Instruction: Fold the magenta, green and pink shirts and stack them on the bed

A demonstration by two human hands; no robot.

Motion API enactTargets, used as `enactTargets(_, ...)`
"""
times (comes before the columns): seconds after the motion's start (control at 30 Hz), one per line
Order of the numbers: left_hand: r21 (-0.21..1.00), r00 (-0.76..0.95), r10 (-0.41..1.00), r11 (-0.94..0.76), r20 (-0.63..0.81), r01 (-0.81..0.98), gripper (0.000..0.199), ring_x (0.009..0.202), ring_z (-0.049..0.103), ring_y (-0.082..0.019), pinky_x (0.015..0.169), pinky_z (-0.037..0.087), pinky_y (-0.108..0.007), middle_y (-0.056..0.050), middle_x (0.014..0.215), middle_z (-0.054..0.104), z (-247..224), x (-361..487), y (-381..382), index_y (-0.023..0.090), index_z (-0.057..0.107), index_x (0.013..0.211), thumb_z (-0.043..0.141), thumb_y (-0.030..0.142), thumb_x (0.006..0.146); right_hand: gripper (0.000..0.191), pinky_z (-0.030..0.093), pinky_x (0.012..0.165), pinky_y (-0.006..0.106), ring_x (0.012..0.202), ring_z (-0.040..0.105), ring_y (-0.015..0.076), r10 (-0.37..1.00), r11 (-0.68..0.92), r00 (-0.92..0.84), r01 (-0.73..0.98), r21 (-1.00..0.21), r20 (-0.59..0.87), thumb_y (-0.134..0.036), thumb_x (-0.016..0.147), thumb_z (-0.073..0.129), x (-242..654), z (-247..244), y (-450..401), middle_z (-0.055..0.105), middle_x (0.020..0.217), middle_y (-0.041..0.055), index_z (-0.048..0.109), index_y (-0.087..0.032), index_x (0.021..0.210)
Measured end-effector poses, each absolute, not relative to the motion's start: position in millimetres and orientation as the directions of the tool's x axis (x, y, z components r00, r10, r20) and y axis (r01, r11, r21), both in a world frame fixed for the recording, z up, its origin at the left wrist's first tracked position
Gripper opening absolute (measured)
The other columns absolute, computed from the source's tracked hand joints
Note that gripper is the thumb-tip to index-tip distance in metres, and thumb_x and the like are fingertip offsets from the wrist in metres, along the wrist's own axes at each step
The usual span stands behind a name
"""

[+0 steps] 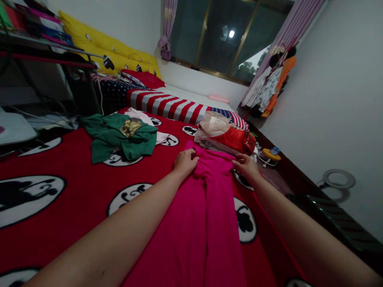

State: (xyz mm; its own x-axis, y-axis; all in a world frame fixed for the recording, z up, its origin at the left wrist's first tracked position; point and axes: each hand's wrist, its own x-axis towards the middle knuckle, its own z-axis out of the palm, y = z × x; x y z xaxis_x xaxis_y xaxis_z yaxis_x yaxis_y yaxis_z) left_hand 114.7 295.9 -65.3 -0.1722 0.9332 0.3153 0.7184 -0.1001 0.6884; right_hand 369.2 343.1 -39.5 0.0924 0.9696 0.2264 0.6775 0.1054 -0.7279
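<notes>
Bright pink trousers (194, 211) lie stretched out lengthwise on the red patterned blanket (83, 199), waistband away from me and legs running down towards me. My left hand (186, 160) pinches the waistband at its left side. At the opposite end of the waistband, my right hand (245, 164) holds the fabric between thumb and fingers. Just beyond the waistband sits a folded pile with a red shiny garment (233, 139) and sheer beige fabric (215, 124). To the left lies a crumpled green shirt (119, 137) with a gold print, partly over a pale pink garment (163, 137).
A second bed with a striped red-and-white cover (167, 104) and a yellow cushion (110, 48) stands by the window. At left is a desk (48, 59) with a white stool-like item (16, 126) below. Clothes (273, 85) hang at right, above a small yellow stool (271, 154).
</notes>
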Motion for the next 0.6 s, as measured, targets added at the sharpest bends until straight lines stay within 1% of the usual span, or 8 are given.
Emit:
enactTargets(0.1, 0.685, -0.173, 0.933, -0.098, 0.316, 0.722, 0.014, 0.078, 0.063, -0.019, 0.067, 0.043, -0.027, -0.005, 0.085, 0.071, -66.3, 115.1, 297.2, 0.020, 0.068, 0.089, 0.061, 0.030, 0.080, 0.017, 0.047, 0.045, 0.021, 0.050, 0.058, 0.0113, 0.988, 0.059, 0.074, 0.643, -0.764, 0.139, -0.024, 0.074, 0.065, 371.1, -38.7, 353.2, 0.064, 0.064, 0.0026, 0.064, -0.013, 0.087)
enactTargets(0.17, 0.681, -0.174, 0.933, -0.095, 0.316, 0.726, 0.014, 0.078, 0.063, -0.019, 0.068, 0.043, -0.027, -0.005, 0.085, 0.071, -66.5, 115.6, 297.6, 0.020, 0.068, 0.089, 0.062, 0.030, 0.080, 0.011, 0.049, 0.048, 0.023, 0.052, 0.060, 0.0129, 0.991, 0.036, 0.074, 0.641, -0.766, 0.109, -0.025, 0.076, 0.064, 375.5, -37.1, 357.9, 0.064, 0.062, 0.0043, 0.062, -0.014, 0.078)
enactTargets(0.23, 0.675, -0.173, 0.935, -0.089, 0.310, 0.732, 0.014, 0.079, 0.063, -0.020, 0.069, 0.044, -0.028, -0.006, 0.086, 0.071, -65.8, 116.4, 297.0, 0.021, 0.068, 0.089, 0.062, 0.030, 0.080, 0.012, 0.049, 0.049, 0.025, 0.052, 0.061, 0.0144, 0.989, 0.020, 0.097, 0.664, -0.748, 0.112, -0.026, 0.075, 0.064, 380.6, -36.0, 362.5, 0.065, 0.060, 0.0055, 0.061, -0.015, 0.072)
enactTargets(0.3, 0.672, -0.173, 0.938, -0.078, 0.299, 0.736, 0.014, 0.080, 0.064, -0.020, 0.069, 0.044, -0.028, -0.006, 0.086, 0.071, -64.6, 117.1, 296.0, 0.021, 0.068, 0.089, 0.062, 0.030, 0.080, 0.013, 0.047, 0.049, 0.026, 0.050, 0.060, 0.0159, 0.982, 0.006, 0.128, 0.710, -0.704, 0.138, -0.026, 0.074, 0.062, 383.8, -35.8, 366.9, 0.064, 0.057, 0.0058, 0.061, -0.015, 0.067)
enactTargets(0.37, 0.676, -0.177, 0.941, -0.071, 0.290, 0.733, 0.013, 0.081, 0.064, -0.020, 0.070, 0.045, -0.029, -0.006, 0.085, 0.071, -64.2, 117.3, 295.8, 0.021, 0.068, 0.088, 0.063, 0.030, 0.080, 0.011, 0.047, 0.056, 0.029, 0.056, 0.062, 0.0187, 0.972, 0.004, 0.148, 0.770, -0.638, 0.185, -0.023, 0.071, 0.062, 383.8, -35.6, 371.0, 0.064, 0.057, 0.0061, 0.063, -0.015, 0.063)
enactTargets(0.43, 0.701, -0.184, 0.937, -0.084, 0.298, 0.708, 0.013, 0.081, 0.064, -0.020, 0.072, 0.046, -0.029, -0.006, 0.085, 0.070, -65.6, 117.0, 297.3, 0.020, 0.068, 0.087, 0.063, 0.030, 0.079, 0.009, 0.048, 0.068, 0.032, 0.071, 0.065, 0.0225, 0.953, 0.017, 0.157, 0.826, -0.564, 0.258, -0.021, 0.069, 0.060, 380.5, -34.6, 374.3, 0.067, 0.064, 0.0075, 0.066, -0.016, 0.065)
enactTargets(0.5, 0.750, -0.203, 0.923, -0.123, 0.328, 0.650, 0.013, 0.080, 0.064, -0.019, 0.072, 0.047, -0.029, -0.006, 0.085, 0.070, -68.7, 116.6, 300.3, 0.019, 0.068, 0.088, 0.064, 0.027, 0.079, 0.015, 0.046, 0.078, 0.034, 0.084, 0.064, 0.0254, 0.930, 0.035, 0.156, 0.863, -0.504, 0.332, -0.022, 0.072, 0.057, 375.0, -33.3, 375.6, 0.070, 0.076, 0.0095, 0.070, -0.016, 0.075)
enactTargets(0.6, 0.819, -0.262, 0.882, -0.204, 0.391, 0.537, 0.022, 0.076, 0.064, -0.017, 0.072, 0.049, -0.026, -0.005, 0.086, 0.069, -72.5, 115.9, 304.3, 0.016, 0.065, 0.098, 0.066, 0.018, 0.076, 0.025, 0.045, 0.084, 0.037, 0.092, 0.063, 0.0272, 0.916, 0.060, 0.131, 0.890, -0.452, 0.380, -0.022, 0.073, 0.053, 362.9, -32.9, 369.4, 0.069, 0.091, 0.0127, 0.070, -0.013, 0.090)
